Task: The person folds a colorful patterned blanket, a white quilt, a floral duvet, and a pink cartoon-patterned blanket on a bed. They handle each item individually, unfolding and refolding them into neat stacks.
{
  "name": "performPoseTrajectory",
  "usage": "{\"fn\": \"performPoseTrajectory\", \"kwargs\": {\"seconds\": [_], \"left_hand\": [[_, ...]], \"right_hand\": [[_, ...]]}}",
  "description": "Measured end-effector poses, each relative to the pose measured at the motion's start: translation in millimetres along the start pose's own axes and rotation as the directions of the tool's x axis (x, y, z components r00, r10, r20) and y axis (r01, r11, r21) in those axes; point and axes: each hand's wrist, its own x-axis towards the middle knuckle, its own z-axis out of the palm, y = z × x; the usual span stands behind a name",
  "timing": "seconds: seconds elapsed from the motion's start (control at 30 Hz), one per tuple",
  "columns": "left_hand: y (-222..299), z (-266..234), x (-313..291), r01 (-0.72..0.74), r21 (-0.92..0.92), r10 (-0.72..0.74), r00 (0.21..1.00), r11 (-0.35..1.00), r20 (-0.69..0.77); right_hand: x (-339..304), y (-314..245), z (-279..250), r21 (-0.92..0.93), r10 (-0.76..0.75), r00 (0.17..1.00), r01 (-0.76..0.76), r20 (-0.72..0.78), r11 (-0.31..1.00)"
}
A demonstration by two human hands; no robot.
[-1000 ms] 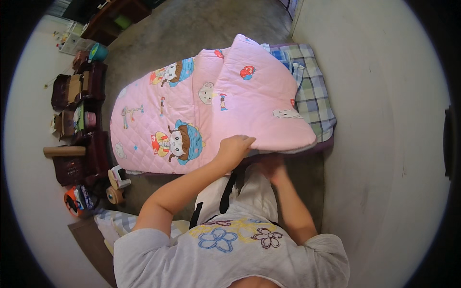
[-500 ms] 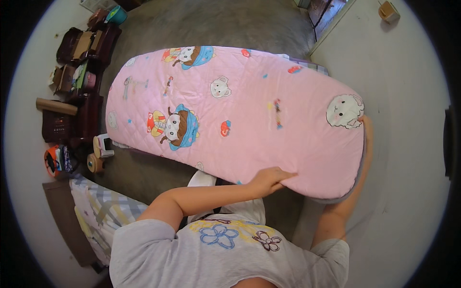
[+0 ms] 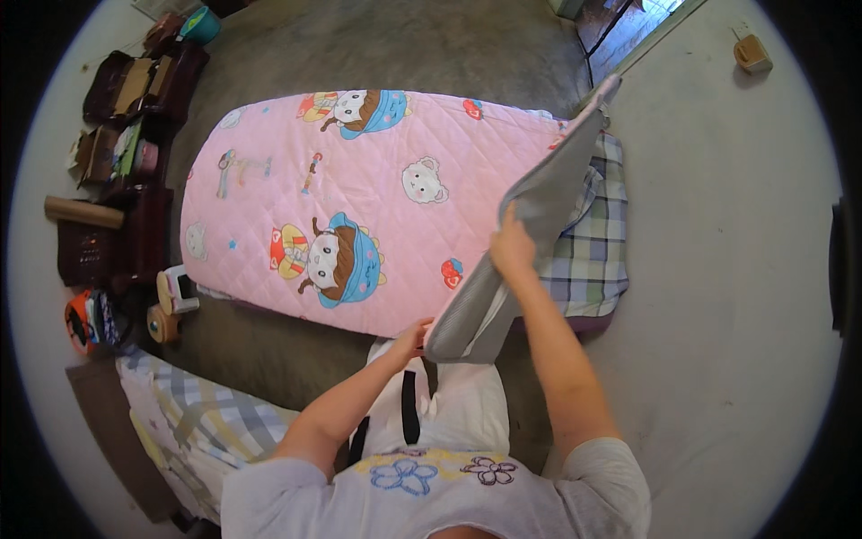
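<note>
A pink quilted mattress pad (image 3: 404, 242) with cartoon prints lies across a bed, and its right end is lifted, showing the grey underside (image 3: 539, 202). At the near corner of that raised end, my left hand (image 3: 413, 341) has its fingers closed on the edge. My right hand (image 3: 514, 250) grips the lifted edge farther along, its thumb side against the grey underside. Beneath the raised end a plaid sheet (image 3: 606, 229) covers the bed, with a crumpled fold beside the pad.
Dark red wooden seats (image 3: 162, 99) bearing boxes stand along the left wall. A small stool (image 3: 176, 289) and an orange container (image 3: 81, 322) sit near them. Behind me at lower left is a second bed with a checked cover (image 3: 206, 404). A pale wall (image 3: 718, 269) runs on the right.
The pad's right end has come up and leftward, baring its grey underside and the plaid sheet. My right hand moved left from the far-right edge; my left hand moved left to the near corner.
</note>
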Motion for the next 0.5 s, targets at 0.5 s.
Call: {"fn": "performPoseTrajectory", "kwargs": {"seconds": [0.5], "left_hand": [[-11,-215,162,-0.147,0.871,0.382,0.923,0.468,-0.05]], "right_hand": [[2,-129,315,-0.241,-0.132,0.951,0.203,0.279,0.949]]}}
